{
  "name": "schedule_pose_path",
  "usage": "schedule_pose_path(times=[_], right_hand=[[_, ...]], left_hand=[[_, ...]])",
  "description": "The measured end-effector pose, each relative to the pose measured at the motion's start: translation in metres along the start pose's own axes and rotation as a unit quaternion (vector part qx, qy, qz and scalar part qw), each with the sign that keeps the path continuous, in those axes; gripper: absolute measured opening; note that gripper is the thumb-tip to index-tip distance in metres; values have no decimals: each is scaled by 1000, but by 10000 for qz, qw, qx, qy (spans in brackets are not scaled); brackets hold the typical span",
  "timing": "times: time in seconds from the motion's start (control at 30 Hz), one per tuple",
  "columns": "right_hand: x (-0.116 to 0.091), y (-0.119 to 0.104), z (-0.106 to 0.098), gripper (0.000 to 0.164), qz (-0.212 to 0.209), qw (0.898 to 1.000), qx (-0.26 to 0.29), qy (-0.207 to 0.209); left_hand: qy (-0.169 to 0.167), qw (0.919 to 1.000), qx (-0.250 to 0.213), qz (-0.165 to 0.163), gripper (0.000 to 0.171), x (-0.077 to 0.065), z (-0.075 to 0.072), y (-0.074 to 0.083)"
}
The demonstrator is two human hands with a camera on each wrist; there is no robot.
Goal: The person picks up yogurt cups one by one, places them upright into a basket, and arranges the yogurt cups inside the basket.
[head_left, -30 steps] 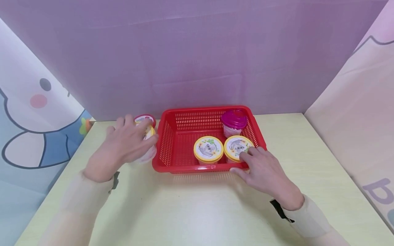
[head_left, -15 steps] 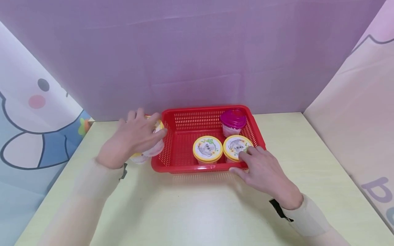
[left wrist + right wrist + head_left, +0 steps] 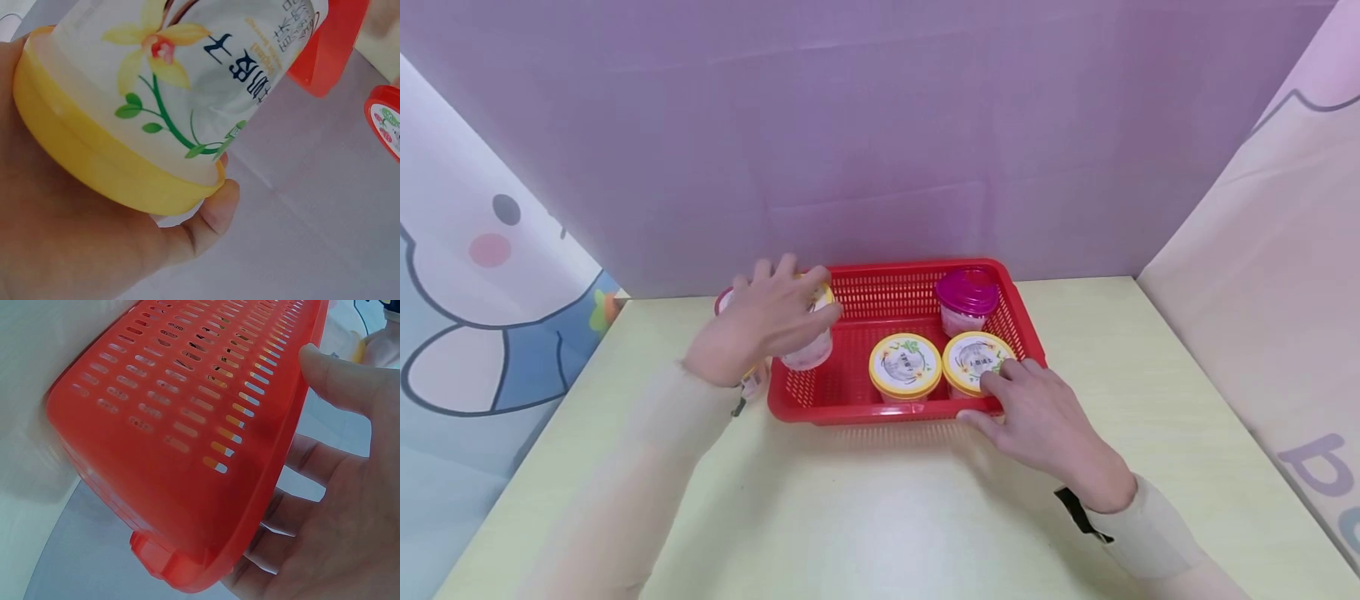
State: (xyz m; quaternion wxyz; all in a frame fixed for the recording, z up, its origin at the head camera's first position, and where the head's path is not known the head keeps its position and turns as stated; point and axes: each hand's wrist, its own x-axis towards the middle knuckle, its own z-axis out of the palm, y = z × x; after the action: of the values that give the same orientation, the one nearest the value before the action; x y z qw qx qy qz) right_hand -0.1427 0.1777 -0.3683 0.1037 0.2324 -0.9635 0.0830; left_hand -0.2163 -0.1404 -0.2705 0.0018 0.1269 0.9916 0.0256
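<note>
My left hand [image 3: 763, 321] holds a plastic yogurt cup [image 3: 808, 352] by its yellow lid, over the left end of a red basket [image 3: 865, 412]. Up close in the left wrist view, the cup [image 3: 169, 94] carries a flower print. At the basket's front right, my right hand [image 3: 1045, 412] grips the rim, thumb on the outside and fingers over the edge. Inside the basket stand two yellow-lidded cups [image 3: 906, 365] at the front and a purple-lidded cup [image 3: 967, 298] at the back right. Holes pierce the basket's wall [image 3: 156, 425] in the right wrist view.
Left of the basket, a pink-red-lidded cup [image 3: 723, 300] and another cup [image 3: 753, 383] stand partly hidden by my left arm. A purple cloth wall [image 3: 880, 142] rises behind the pale table [image 3: 865, 517]. Printed cloth hangs on both sides.
My left hand has carried the yellow-lidded cup rightward from beside the basket to above its left end. The right hand stays on the rim.
</note>
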Motion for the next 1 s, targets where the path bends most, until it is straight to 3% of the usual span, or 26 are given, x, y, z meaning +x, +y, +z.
schedule_pose_path(times=[0.23,0.6,1.0], right_hand=[[0,0,-1,47,-25,10000,-7,12],[0,-1,-1,48,13,10000,-16,-18],[1,-3,0,48,-20,10000,-17,26]], left_hand=[[-37,9998,103,157,63,13,1,3],[-143,9997,154,100,64,39,8,8],[-389,9989,71,267,64,65,23,8]])
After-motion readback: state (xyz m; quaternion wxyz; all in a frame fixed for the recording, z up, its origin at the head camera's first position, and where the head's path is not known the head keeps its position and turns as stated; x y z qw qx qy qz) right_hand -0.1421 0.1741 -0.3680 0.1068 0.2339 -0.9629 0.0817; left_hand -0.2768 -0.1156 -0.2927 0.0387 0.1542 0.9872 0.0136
